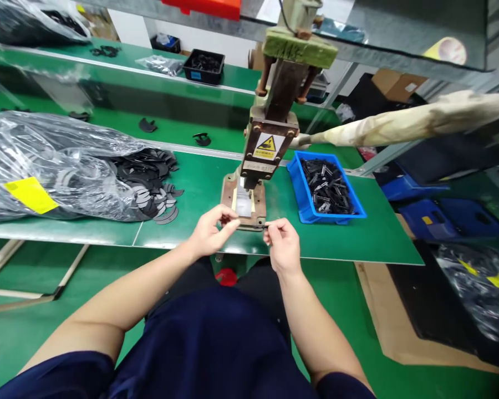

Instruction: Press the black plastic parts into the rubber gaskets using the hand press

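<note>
A hand press (270,138) with a yellow warning label stands on the green table (374,238), its rusty base plate (244,206) in front of me. My left hand (211,228) pinches a small dark part at the base's front edge. My right hand (281,241) pinches a thin dark piece just right of the base's front corner. The two hands are a short gap apart. What exactly sits between the fingers is too small to tell.
A blue bin (325,188) of small black parts sits right of the press. A clear plastic bag (54,166) spills flat black curved pieces (156,185) at the left. The press's wrapped lever (416,123) reaches right. Blue crates (441,213) stand on the floor.
</note>
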The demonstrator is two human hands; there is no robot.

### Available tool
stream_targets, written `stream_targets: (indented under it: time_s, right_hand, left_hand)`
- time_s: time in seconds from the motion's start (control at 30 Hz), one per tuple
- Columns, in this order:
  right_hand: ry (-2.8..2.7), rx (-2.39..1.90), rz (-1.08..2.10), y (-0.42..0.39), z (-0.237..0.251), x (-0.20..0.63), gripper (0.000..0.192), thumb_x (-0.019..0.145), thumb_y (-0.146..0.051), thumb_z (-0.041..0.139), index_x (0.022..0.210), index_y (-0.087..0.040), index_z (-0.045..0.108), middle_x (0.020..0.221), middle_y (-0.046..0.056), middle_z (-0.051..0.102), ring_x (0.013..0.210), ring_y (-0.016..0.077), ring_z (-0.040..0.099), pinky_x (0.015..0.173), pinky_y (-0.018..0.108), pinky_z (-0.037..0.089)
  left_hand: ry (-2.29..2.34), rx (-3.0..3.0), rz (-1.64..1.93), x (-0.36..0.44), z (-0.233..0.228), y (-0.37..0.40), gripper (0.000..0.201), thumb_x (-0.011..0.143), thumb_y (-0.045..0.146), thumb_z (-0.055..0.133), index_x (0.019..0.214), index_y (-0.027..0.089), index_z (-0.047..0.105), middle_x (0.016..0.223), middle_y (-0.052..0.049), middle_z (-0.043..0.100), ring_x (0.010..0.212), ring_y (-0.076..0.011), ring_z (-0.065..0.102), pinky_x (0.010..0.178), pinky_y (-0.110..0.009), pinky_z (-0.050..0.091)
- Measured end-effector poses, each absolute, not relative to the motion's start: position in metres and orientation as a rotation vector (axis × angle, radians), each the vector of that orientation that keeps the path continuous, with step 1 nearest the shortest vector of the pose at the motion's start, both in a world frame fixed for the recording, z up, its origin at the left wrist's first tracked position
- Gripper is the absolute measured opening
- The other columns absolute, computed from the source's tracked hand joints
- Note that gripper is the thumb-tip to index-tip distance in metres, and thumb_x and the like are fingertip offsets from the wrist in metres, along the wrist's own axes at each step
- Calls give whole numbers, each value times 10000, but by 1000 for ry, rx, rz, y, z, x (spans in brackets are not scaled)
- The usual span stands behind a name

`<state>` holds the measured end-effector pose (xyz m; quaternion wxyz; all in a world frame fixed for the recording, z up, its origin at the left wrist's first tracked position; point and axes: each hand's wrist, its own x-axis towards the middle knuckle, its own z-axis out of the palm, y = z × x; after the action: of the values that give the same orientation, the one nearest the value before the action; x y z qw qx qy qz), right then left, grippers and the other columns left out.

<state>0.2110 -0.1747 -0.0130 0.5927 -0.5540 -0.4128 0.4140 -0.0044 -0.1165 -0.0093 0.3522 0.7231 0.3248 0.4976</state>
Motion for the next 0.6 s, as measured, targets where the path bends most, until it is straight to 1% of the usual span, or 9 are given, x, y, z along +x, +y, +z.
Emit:
stream_targets:
  time_s: [0.13,0.3,0.6]
  right_hand:
    - [-929,-1252,1069,-178,-15,201,354,881,-565,759,920,-228,658,695,-41,621,591,71,545,568,227,431]
    - [-905,-1234,1129,-182,-15,196,377,857,-580,782,911,-228,660,684,-44,622,593,72,545,576,227,428]
    - [-897,-1227,1177,-182,-11,189,407,841,-609,789,880,-228,653,673,-43,619,590,74,538,578,231,420]
  left_hand:
    - [685,1953,1242,-4,-3,-128,154,1003,298,711,1123,213,666,949,-33,689,800,-143,643,735,-293,546]
    - [586,2041,1249,-4,-4,-129,284,946,272,789,1195,219,664,956,-36,672,814,-157,648,744,-314,549]
    - [584,2026,1200,-1,-1,-130,287,938,279,799,1189,221,670,959,-37,684,805,-156,658,742,-311,552]
